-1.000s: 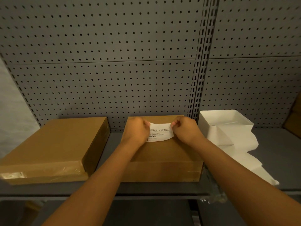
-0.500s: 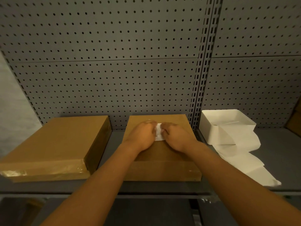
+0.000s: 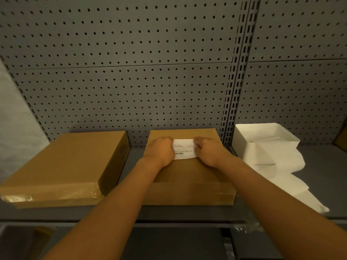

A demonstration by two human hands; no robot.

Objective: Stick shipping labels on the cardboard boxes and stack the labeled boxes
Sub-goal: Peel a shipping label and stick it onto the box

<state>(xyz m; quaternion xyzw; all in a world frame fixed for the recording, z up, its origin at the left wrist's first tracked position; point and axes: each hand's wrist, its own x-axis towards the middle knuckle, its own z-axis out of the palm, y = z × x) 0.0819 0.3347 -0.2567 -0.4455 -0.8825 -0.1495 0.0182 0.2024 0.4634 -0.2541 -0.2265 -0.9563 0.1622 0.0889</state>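
A: Is the label [image 3: 185, 149] readable?
B: Print's too small. Its ends hide under the left hand [image 3: 162, 152] and right hand [image 3: 208, 152]; grip unclear.
A: Right edge?
B: A brown shape [image 3: 342, 137], cut off.

Since half a second ago the left hand [image 3: 162, 151] and right hand [image 3: 208, 152] have slid apart across the shipping label [image 3: 185, 149], uncovering its printed middle, now flat on the middle cardboard box [image 3: 189, 171].

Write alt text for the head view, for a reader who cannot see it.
The left hand and right hand rest on the ends of a white shipping label on the middle cardboard box on a grey shelf. A second cardboard box lies to its left; a white tray trailing a paper strip stands to its right.
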